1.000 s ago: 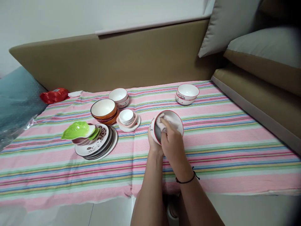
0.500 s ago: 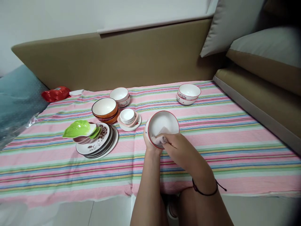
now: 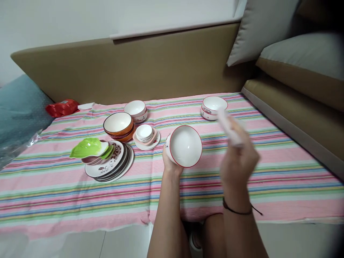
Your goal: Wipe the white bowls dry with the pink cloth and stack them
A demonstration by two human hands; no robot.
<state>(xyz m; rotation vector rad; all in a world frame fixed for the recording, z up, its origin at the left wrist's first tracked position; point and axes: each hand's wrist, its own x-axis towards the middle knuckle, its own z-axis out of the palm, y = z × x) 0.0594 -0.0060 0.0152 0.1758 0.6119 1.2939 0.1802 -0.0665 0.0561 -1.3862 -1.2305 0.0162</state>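
Currently held red-rimmed bowl [image 3: 186, 147]: supported by the left hand [image 3: 171, 163] alone and tilted, its inside turned toward the camera; whether the striped cloth [image 3: 274, 157] below is touched cannot be told.
Left hand: clamped on the bowl's outer wall from the left and below, most fingers hidden; a slip could be caused by the glossy glaze if this one-sided grip were loosened.
Right hand [image 3: 238, 161]: held apart from the bowl, to its right, with a pale wipe [image 3: 228, 127] gripped in the fingers; the exact hold cannot be judged through the blur.
Two stacked bowls [image 3: 211, 104]: partly overlapped in view by the wipe; they might be nudged if the right hand were swung too far forward.
Bracelet [image 3: 238, 213]: worn at the right wrist; its loose cord could be snagged if a rim were passed closely.
Plate stack [image 3: 110, 167]: topped by a green leaf-shaped dish [image 3: 87, 147] lying askew; a slide could be caused by a tug on the striped cloth.
Small white bowls [image 3: 144, 132]: nested near the held bowl; chips could be caused by its fall.
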